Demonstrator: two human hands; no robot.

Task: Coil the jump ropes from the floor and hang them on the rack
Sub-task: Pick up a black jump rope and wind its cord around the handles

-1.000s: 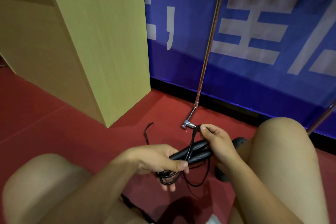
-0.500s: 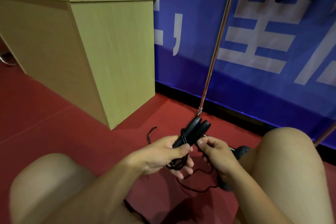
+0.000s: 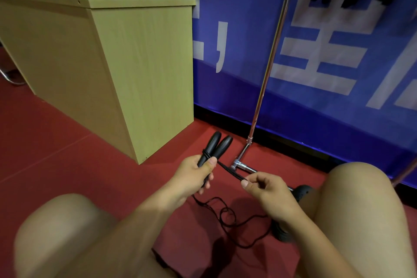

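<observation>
Banner (image 3: 316,88), blue with large white characters, covers the back wall down to a black skirting strip. Red floor (image 3: 67,142) fills the lower view. Light wooden cabinet (image 3: 126,70) stands on the floor at left, its corner near the wall. Bare knees of a crouching person frame the bottom edge, left and right. Rack (image 3: 269,61): a slanted metal pole rising from a jointed foot on the floor, just in front of the banner; dark coiled items hang blurred at top right, kind unclear. Left hand (image 3: 191,176) is curled round the two black handles (image 3: 215,148) of the jump rope, held side by side, tips pointing up and away, cord wound round them just above the thumb. Right hand (image 3: 266,187) pinches a taut bundle of the black cord (image 3: 230,171) between thumb and fingers. Loose cord trails in loops on the floor between the knees.
</observation>
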